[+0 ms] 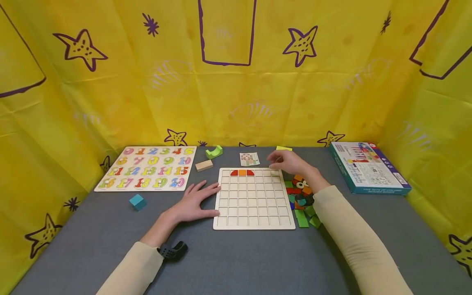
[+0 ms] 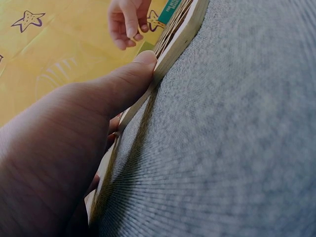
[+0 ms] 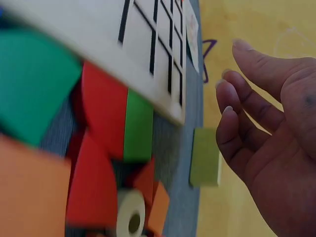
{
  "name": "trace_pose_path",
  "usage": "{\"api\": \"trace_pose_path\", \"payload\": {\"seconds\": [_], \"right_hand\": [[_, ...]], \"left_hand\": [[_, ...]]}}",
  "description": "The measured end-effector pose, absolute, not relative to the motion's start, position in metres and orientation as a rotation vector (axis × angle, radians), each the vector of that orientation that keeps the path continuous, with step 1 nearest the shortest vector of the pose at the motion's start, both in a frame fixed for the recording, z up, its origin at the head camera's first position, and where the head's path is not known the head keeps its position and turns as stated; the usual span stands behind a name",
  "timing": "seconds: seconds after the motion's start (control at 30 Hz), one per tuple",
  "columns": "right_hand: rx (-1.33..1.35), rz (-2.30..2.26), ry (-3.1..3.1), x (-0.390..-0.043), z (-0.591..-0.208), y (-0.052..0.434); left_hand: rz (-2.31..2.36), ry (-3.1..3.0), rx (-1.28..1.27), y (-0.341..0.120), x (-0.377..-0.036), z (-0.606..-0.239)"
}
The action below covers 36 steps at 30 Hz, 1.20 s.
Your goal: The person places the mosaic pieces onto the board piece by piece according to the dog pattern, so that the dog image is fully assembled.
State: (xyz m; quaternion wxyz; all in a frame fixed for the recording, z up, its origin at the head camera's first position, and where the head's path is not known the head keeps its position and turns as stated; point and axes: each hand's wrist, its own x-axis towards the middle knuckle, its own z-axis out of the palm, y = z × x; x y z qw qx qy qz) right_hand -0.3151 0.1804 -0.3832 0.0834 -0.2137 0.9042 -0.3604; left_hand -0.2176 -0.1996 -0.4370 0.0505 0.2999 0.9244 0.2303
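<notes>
Lying flat near the middle of the grey counter (image 1: 228, 262), the wooden grid board (image 1: 253, 200) carries red and orange pieces (image 1: 242, 173) in its top row. The left hand (image 1: 194, 203) rests open against the board's left edge, thumb touching it. The right hand (image 1: 289, 161) hovers over the far right corner, fingers loosely spread, holding nothing. Coloured blocks (image 1: 303, 200) are heaped just beside the board's right edge.

I am sitting in a play-style recording booth: yellow star-printed cloth (image 1: 236, 90) is walling a grey table (image 1: 236, 254) holding children's puzzles.
</notes>
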Motion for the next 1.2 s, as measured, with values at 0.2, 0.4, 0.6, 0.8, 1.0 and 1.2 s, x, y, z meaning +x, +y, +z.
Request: {"api": "trace_pose_path", "payload": {"seconds": [0.2,0.4,0.6,0.8,1.0,1.2], "right_hand": [[-0.641,-1.024,2.721,-0.310,-0.385,0.199],[-0.623,-1.025,2.738,-0.308,-0.391,0.219],[-0.597,-1.025,2.742,-0.304,-0.396,0.235],[-0.550,-1.005,2.737,-0.303,-0.399,0.248],[-0.510,-0.969,2.740,-0.302,-0.401,0.258],[-0.475,-0.937,2.733,-0.299,-0.400,0.269]], "left_hand": [[0.694,2.821,0.927,-0.200,-0.219,-0.438],[0.701,2.823,0.931,-0.201,-0.220,-0.439],[0.701,2.819,0.933,-0.200,-0.219,-0.439],[0.693,2.821,0.921,-0.200,-0.219,-0.438],[0.699,2.824,0.929,-0.200,-0.219,-0.439],[0.701,2.823,0.931,-0.199,-0.218,-0.437]]}}
